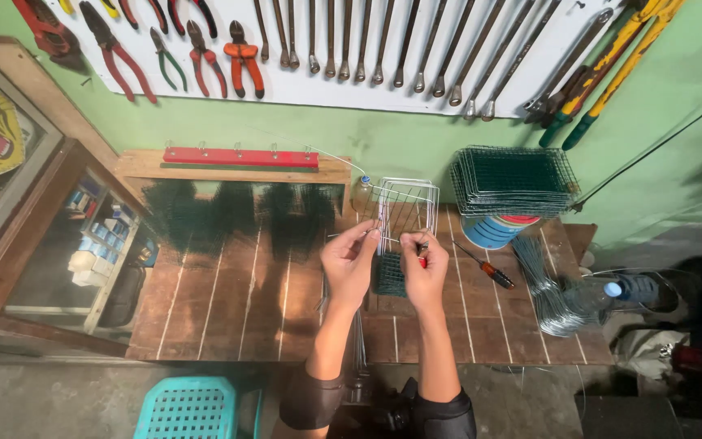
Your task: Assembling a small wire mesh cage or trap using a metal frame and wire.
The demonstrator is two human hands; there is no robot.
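A small wire-mesh cage [406, 210] of pale wire stands on the wooden workbench [229, 309], in front of me. My left hand [349, 262] pinches a thin wire at the cage's lower left edge. My right hand [424, 268] grips a small red-handled tool [422, 254] against the same wire, just right of the left hand. A dark green mesh piece [388, 276] lies under the hands, partly hidden by them.
A stack of green mesh panels [513, 180] rests on a blue tub [489, 230] at the right. A screwdriver [485, 264], a bundle of cut wires [548, 294] and a plastic bottle [623, 290] lie nearby. Pliers and wrenches hang on the wall board [327, 49]. A teal stool [191, 408] stands below.
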